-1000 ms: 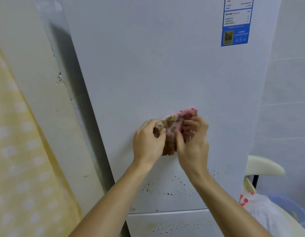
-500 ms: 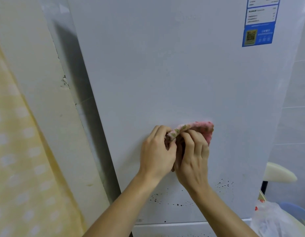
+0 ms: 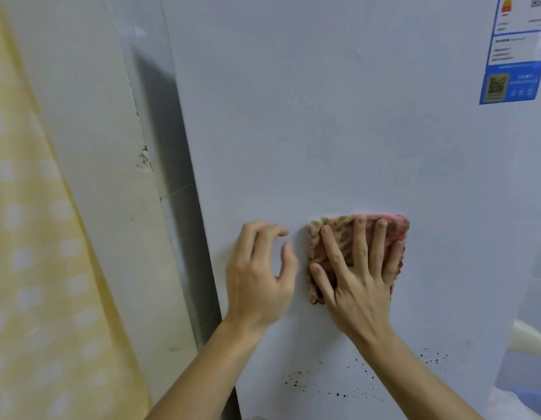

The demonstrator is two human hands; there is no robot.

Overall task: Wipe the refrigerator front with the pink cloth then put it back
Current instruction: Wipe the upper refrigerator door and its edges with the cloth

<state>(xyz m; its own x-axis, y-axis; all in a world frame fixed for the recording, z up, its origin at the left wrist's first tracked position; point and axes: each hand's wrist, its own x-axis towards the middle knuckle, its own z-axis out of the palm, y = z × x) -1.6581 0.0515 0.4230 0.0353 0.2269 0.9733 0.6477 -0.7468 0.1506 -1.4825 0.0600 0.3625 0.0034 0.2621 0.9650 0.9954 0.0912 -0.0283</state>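
Right hand [image 3: 358, 277], fingers spread, presses the folded pink cloth [image 3: 339, 237] flat on the refrigerator front [image 3: 324, 116]; left hand [image 3: 260, 277] loosely curled, empty.

fridge front [image 3: 339, 131] | pink cloth [image 3: 339, 234] flat on it | dark specks [image 3: 296, 380], perhaps mould

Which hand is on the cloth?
The right hand, fingers spread flat on the pink cloth against the fridge; the left hand holds nothing.

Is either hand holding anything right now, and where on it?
The right hand presses the pink cloth flat against the refrigerator front, fingers spread across its middle. The left hand holds nothing.
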